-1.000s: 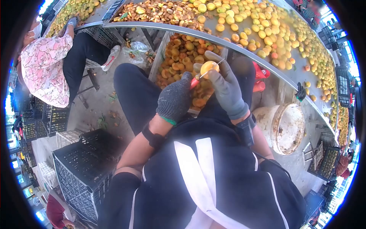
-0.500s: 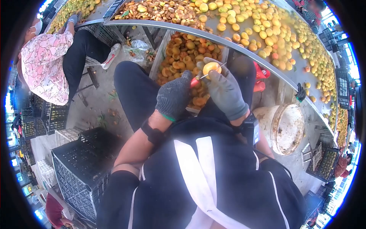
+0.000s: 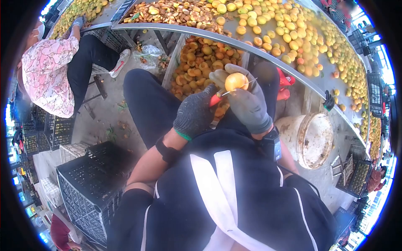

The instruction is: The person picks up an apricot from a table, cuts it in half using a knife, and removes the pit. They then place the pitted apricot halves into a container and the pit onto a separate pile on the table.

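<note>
Sitting low at the edge of the long desk (image 3: 176, 28), the person holds both gloved hands close together just above the wooden crate (image 3: 172, 65) of cut fruit that stands between the knees. The right hand (image 3: 247, 102), in a pale grey glove, is closed around a whole apricot (image 3: 235, 81). Its fingers cup the fruit from behind, so the apricot sits at the top of the fist with its upper face bare.

The left hand (image 3: 194, 113), in a darker glove, is clenched on the red handle of a small knife (image 3: 215, 99). It lies to the left of the fruit and a little nearer the body. From that fist the thin blade slants up and to the right and lies against the lower front of the apricot, with its tip showing past the fruit's right side. Whether the edge has gone into the flesh I cannot tell. So the fruit lies beyond and to the right of the knife hand, and the blade's long axis runs across the fruit, not toward the body.

Right of the wooden crate stands a stained white bucket (image 3: 307, 140). Well to the left of the crate sits a co-worker (image 3: 46, 75) in a flowered top. A black plastic crate (image 3: 90, 188) stands on that same side, beside the person's hip.
</note>
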A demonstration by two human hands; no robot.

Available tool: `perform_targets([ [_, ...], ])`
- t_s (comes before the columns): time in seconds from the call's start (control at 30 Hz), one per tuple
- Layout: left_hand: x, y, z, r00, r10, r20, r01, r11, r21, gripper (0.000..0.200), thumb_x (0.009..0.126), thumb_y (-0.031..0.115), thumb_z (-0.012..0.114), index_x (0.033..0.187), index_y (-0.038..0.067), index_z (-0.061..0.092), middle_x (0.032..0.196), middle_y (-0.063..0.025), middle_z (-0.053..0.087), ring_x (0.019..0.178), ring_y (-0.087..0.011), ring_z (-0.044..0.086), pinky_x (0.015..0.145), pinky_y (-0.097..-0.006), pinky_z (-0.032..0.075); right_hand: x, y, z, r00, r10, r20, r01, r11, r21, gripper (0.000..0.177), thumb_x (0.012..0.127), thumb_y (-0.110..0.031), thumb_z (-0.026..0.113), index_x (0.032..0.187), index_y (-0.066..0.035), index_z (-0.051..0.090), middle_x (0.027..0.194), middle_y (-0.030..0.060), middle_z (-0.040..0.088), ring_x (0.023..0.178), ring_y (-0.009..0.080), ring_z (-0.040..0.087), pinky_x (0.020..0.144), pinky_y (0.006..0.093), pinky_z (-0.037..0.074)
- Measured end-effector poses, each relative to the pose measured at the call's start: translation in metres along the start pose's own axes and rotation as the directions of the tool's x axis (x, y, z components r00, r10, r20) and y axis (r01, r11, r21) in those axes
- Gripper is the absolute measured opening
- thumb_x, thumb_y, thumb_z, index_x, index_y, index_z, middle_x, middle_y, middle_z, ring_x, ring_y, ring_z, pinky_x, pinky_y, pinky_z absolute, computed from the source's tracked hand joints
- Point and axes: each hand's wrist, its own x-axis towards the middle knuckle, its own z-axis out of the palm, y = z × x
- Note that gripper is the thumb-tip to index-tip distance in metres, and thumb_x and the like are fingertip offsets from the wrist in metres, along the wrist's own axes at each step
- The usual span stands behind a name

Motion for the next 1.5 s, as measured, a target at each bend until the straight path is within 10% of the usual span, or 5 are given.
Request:
perform_targets([
  [0.37,0.0,-0.013,0.007,1.0,-0.001,0.008,0.002,0.999,-0.035,0.027,0.087,0.015,0.065,0.112,0.004,0.06,0.087,-0.0232,0.066,0.083,-0.0407,0.064,0.07,-0.0456,0.051,0.004,0.01,-0.006,0.994,0.014,0.109,-0.029,0.99,0.141,0.056,0.086,-0.002,0.061,0.139,0.0,0.042,0.134,0.0177,0.055,0.129,0.0338,0.05,0.098,0.0351,0.049],
  [0.67,-0.001,-0.015,0.0,0.999,-0.044,-0.011,0.044,0.999,-0.032,0.027,0.088,0.018,0.064,0.11,0.005,0.058,0.085,-0.0224,0.065,0.081,-0.0402,0.065,0.068,-0.0477,0.05,0.003,-0.001,0.008,0.996,0.022,-0.09,-0.055,0.925,-0.376,0.036,0.096,-0.009,0.057,0.13,0.0,0.049,0.126,0.013,0.058,0.12,0.025,0.056,0.103,0.0353,0.044],
  [0.83,-0.003,-0.017,0.0,0.999,-0.026,-0.039,0.026,1.0,0.005,0.03,0.085,0.017,0.064,0.112,0.007,0.056,0.084,-0.0208,0.066,0.08,-0.0396,0.065,0.067,-0.0497,0.05,0.002,0.019,0.009,0.995,0.015,-0.1,0.005,0.979,0.202,0.039,0.101,-0.027,0.052,0.13,-0.001,0.049,0.124,0.0104,0.059,0.122,0.0259,0.053,0.11,0.0398,0.036],
  [0.97,0.004,-0.02,-0.003,0.998,-0.045,-0.043,0.049,0.994,0.099,0.028,0.088,0.019,0.064,0.111,0.004,0.058,0.084,-0.0233,0.065,0.08,-0.0403,0.064,0.069,-0.0463,0.05,0.006,0.022,0.001,0.997,0.031,-0.075,-0.014,0.974,0.226,0.04,0.101,-0.028,0.052,0.132,-0.002,0.049,0.123,0.0087,0.06,0.122,0.0268,0.054,0.109,0.0417,0.036],
  [1.5,0.005,-0.012,-0.01,0.999,-0.032,-0.018,0.035,0.983,0.178,0.032,0.085,0.015,0.066,0.115,0.007,0.059,0.089,-0.0213,0.067,0.083,-0.0383,0.066,0.072,-0.0452,0.053,0.002,0.001,0.015,0.965,0.056,-0.256,-0.152,0.914,-0.376,0.03,0.091,-0.008,0.066,0.118,0.002,0.055,0.115,0.0109,0.066,0.1,0.0131,0.063,0.09,0.0244,0.049],
])
